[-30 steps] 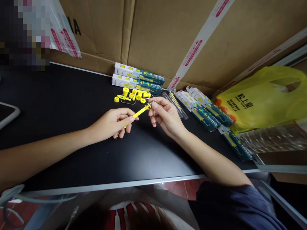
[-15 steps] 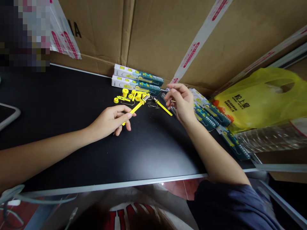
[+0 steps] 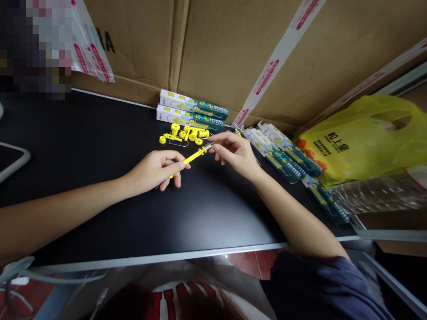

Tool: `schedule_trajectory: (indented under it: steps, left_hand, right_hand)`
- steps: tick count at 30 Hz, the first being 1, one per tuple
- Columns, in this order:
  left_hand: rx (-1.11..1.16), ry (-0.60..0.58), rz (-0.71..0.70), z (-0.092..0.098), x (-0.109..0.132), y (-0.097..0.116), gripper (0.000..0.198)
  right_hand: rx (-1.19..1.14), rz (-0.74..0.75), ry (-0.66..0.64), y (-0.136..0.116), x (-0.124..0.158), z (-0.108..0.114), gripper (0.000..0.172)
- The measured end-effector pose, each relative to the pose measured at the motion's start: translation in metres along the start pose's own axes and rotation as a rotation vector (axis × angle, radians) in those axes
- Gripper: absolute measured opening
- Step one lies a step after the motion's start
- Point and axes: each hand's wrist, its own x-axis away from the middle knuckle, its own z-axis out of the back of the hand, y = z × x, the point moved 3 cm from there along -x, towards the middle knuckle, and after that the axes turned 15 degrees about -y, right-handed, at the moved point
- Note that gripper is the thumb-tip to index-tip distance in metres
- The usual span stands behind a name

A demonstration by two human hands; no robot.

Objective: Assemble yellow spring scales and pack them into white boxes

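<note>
My left hand [image 3: 163,169] pinches a yellow plastic rod [image 3: 191,159] between thumb and fingers, tilted up to the right. A short metal spring [image 3: 208,146] sits at the rod's upper end. There the thumb and fingertips of my right hand [image 3: 235,153] close on the spring's tip; the exact contact is too small to make out. Behind the rod lie several loose yellow plastic parts [image 3: 175,129], among them caps and small rods. A bent metal hook [image 3: 180,144] rests in front of them.
Two printed spring-scale boxes [image 3: 190,118] lie along the cardboard [image 3: 213,53] at the back. More such boxes [image 3: 283,155] lie at the right, beside a yellow plastic bag [image 3: 360,133] and a clear plastic bottle [image 3: 373,193]. A phone-like device [image 3: 13,162] lies far left on the black table [image 3: 187,222].
My right hand has come down and left to the spring end of the yellow rod. It now covers the other rod that lay on the table. My left hand has hardly moved.
</note>
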Motion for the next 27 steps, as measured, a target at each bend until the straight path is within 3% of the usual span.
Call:
schedule_trajectory:
  steps: [6,12,18,27]
  left_hand:
    - [-0.062,0.009,0.048,-0.001,0.003,0.001,0.018]
    - [-0.095,-0.057,0.002,-0.006,0.006,0.002,0.020]
    - [-0.022,-0.037,-0.080,-0.007,0.004,0.002,0.012]
    - [0.110,0.022,-0.040,-0.003,0.000,-0.004,0.020]
  right_hand:
    - [0.029,0.017,0.001,-0.001,-0.001,-0.005,0.028]
    - [0.540,0.032,0.101,0.009,-0.003,0.005,0.014]
    - [0.817,0.068,0.005,0.011,-0.014,-0.001,0.018]
    - [1.402,-0.014,-0.272,0.002,-0.083,-0.028,0.024]
